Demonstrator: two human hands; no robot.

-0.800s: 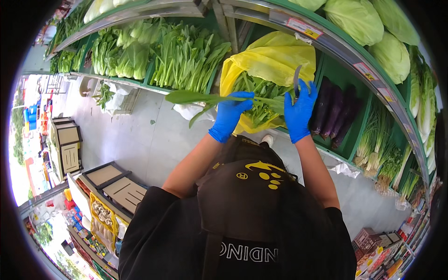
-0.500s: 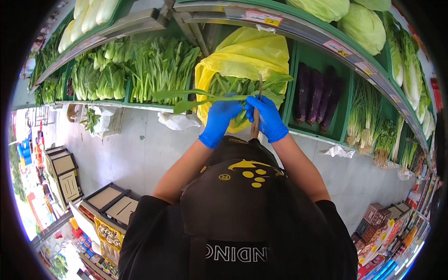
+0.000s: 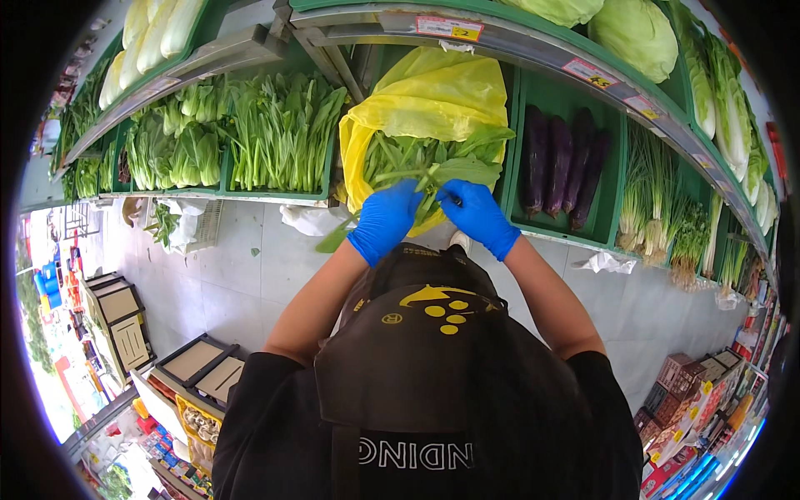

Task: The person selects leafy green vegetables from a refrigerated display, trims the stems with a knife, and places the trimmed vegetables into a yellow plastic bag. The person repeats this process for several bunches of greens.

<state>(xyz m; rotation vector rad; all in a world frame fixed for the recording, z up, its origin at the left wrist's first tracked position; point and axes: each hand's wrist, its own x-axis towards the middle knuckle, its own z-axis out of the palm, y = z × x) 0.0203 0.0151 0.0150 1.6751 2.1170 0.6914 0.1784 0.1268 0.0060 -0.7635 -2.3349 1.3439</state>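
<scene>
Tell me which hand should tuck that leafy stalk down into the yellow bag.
Probably the left hand: it grips the leafy stalk along its stem, over the yellow bag. The right hand only pinches near the leaf.

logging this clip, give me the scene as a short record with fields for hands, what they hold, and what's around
left hand: blue-gloved left hand grips a bunch of leafy greens
right hand: blue-gloved right hand pinches the same bunch
under the bunch: yellow plastic bag lining a green shelf bin
right of it: dark purple eggplants
left of it: more leafy greens
upper shelf: pale cabbages
</scene>
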